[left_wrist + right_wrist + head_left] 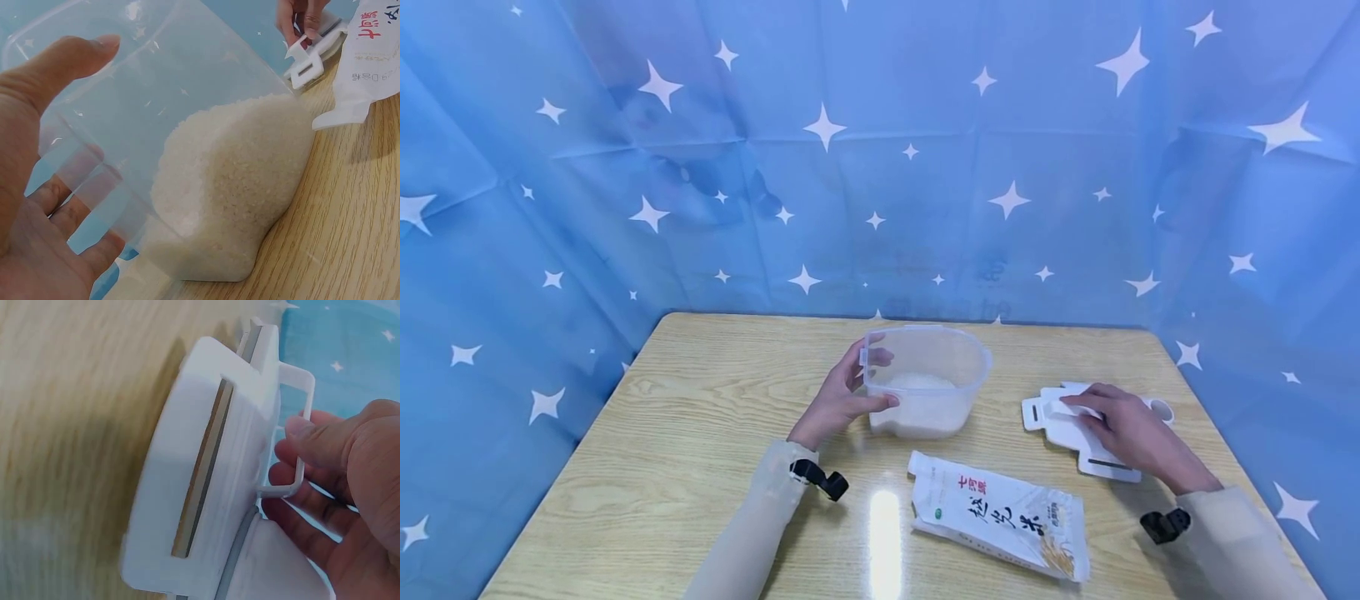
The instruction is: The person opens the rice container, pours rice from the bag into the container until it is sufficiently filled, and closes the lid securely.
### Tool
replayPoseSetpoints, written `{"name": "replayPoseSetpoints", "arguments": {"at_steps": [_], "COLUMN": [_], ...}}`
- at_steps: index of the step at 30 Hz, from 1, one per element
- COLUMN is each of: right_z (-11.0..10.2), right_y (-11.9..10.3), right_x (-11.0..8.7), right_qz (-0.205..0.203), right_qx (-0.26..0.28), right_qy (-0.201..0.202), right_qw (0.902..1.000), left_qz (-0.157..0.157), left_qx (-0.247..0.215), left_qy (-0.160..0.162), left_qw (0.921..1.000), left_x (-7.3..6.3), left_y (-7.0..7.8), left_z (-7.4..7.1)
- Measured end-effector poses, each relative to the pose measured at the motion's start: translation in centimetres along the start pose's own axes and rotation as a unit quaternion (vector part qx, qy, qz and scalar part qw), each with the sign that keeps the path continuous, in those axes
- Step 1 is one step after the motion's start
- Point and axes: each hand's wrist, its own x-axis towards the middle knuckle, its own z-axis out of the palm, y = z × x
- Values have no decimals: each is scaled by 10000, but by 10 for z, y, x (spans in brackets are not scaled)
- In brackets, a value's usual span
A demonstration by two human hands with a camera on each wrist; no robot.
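A clear plastic container (977, 375) stands on the table with white rice (231, 169) heaped in its bottom. My left hand (846, 396) holds its left end, thumb at the near side and fingers round the far side. To the right lies a white plastic lid (1063, 429) with slots along its edges. My right hand (1131, 425) pinches the lid's raised loop handle (306, 394) between thumb and fingers. In the right wrist view, grey seal strips (240, 550) run along the lid.
A white rice bag (1000, 517) with printed characters lies flat between the forearms, near the container. Past the right hand is a small round white piece (1162, 410). The wooden table (700, 467) ends at a blue star-patterned curtain (880, 167) behind and at both sides.
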Motion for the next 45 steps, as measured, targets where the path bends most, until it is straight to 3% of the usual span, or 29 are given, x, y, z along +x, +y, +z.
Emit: {"name": "replayPoseSetpoints", "arguments": {"at_steps": [18, 23, 45], "right_z": [-40, -50, -73], "right_y": [-25, -40, -88], "right_x": [37, 52, 112], "right_qz": [-96, -20, -798], "right_qx": [270, 360, 598], "right_qy": [843, 919, 881], "right_qw": [9960, 9951, 9911], "left_qz": [-5, 38, 88], "left_qx": [113, 103, 73], "left_qy": [51, 43, -39], "left_qw": [9999, 9999, 9999], "left_x": [0, 1, 1], "left_y": [1, 1, 0], "left_z": [-2, -2, -2]}}
